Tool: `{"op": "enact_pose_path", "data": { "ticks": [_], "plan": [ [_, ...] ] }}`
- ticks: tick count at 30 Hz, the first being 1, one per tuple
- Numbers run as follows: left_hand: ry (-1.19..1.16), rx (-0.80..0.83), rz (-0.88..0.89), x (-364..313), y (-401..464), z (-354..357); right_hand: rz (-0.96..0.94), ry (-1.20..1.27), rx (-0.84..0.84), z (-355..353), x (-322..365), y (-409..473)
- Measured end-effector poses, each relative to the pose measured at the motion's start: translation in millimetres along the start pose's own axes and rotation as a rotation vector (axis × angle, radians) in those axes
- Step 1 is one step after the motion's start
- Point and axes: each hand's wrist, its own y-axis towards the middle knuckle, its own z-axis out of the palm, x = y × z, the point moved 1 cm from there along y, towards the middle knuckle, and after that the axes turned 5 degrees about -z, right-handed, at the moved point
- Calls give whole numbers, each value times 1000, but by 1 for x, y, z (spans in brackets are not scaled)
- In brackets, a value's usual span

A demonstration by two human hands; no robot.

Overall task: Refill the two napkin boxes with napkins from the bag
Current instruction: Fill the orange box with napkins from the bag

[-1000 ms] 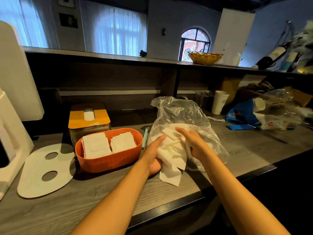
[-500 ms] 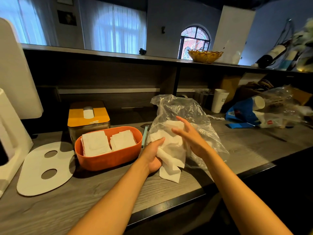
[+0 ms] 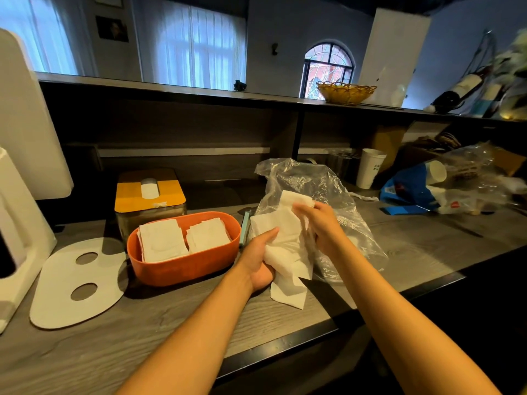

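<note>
A loose bunch of white napkins (image 3: pixel 285 240) sits in front of the clear plastic bag (image 3: pixel 322 183) on the counter. My left hand (image 3: pixel 261 259) grips the bunch from below and the left, thumb on top. My right hand (image 3: pixel 322 226) is blurred on the bunch's right side, fingers curled around the upper napkins. The orange oval napkin box (image 3: pixel 182 266) stands left of the hands and holds two stacks of white napkins (image 3: pixel 182 240). Behind it stands a box with a yellow slotted lid (image 3: pixel 148 195), a napkin showing in the slot.
A white oval lid with two holes (image 3: pixel 77 283) lies flat at the left beside a white appliance (image 3: pixel 20 223). A paper cup (image 3: pixel 370 169), a blue package (image 3: pixel 410 192) and crumpled plastic crowd the right. The counter's dark front edge (image 3: pixel 285 343) runs below the hands.
My right hand has shifted from lying flat on the bunch to curling around its upper right part. The left hand keeps its grip in about the same place.
</note>
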Motion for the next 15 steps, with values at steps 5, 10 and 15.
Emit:
{"op": "enact_pose_path", "data": {
  "ticks": [5, 10, 15],
  "plan": [
    [-43, -35, 15, -2, 2, -3, -263, -97, -118, -8, 27, 10],
    [-31, -33, -6, -4, 3, -6, -347, 4, -134, -25, 48, 15],
    [10, 44, -22, -4, 2, -8, -250, -150, 286, -28, 69, 11]
  ]
}}
